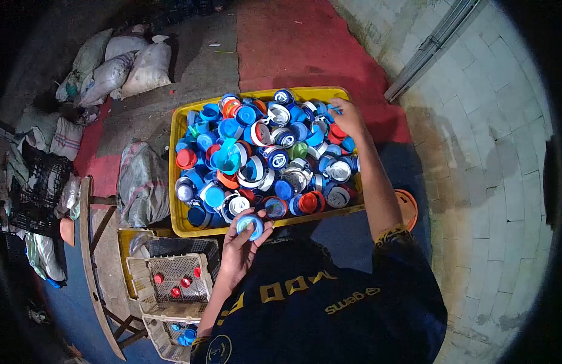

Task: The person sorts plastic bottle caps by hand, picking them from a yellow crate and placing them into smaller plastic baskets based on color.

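A yellow tub (173, 209) is heaped with plastic caps in blue, white, red and green. My left hand (235, 249) is closed around a blue and white cap (249, 227), thumb on its face, just off the tub's near edge. At the far right corner of the heap, my right hand (349, 118) bends its fingers down around a blue cap (336, 110); its fingertips are partly hidden. Close to that hand lies a red cap (337, 134) among blue ones.
Below the tub, a beige crate (138, 267) holds several red caps, and a lower crate (150, 330) holds blue ones. A wooden frame (90, 273) stands left. Filled sacks (149, 70) lie back left. A block wall (493, 212) rises right, near an orange round container (408, 209).
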The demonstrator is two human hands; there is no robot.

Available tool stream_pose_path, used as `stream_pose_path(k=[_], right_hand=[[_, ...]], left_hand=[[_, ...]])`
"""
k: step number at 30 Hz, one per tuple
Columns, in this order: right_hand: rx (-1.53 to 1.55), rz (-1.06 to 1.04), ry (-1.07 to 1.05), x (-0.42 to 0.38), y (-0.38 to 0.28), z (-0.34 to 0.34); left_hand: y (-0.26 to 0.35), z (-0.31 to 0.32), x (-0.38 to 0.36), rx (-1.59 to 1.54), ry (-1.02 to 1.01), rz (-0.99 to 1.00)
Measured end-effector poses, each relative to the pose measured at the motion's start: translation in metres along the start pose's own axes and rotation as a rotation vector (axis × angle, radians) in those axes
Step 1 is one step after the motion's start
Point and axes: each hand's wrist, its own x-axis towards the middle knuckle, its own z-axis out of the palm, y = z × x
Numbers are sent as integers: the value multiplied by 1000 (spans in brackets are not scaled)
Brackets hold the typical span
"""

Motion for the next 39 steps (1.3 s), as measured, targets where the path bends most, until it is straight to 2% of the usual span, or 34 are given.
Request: stream_pose_path(k=[3,6,9,12,15,18,21,25,26,29,31,33,36,37,38,39], right_hand=[[-210,-78,-11,21,-1,13],[-399,99,-233,34,-6,23],[-426,212,-201,43,22,51],[-463,224,-117,46,38,64],[-590,331,-168,28,-13,42],[-355,375,-179,25,-23,34],[-61,250,-101,19,0,37],[582,76,140,-22,-1,31],[659,138,136,-37,-24,17],[1252,412,96,-79,-50,7],[1577,334,-99,-105,-68,8],[1548,263,-199,-129,-115,0],[1502,288,-278,-160,-167,3],[1473,318,-282,-169,-181,6],[1450,322,-304,-179,-184,18],[1391,279,-371,-186,-190,17]], left_hand=[[-2,0,3,35,22,-6],[-1,2,4,88,25,5],[0,4,6,120,31,14],[0,6,6,126,35,21],[-2,4,8,118,33,16],[-3,2,9,107,30,18],[1,4,10,106,26,40],[1,0,10,91,13,44],[1,-1,12,83,5,42],[1,-2,21,14,-75,39],[3,5,28,10,-105,38],[5,20,32,-38,-106,53],[8,31,46,-72,-178,132],[7,36,50,-83,-190,158],[5,44,52,-76,-92,218],[5,40,58,-104,-160,204]])
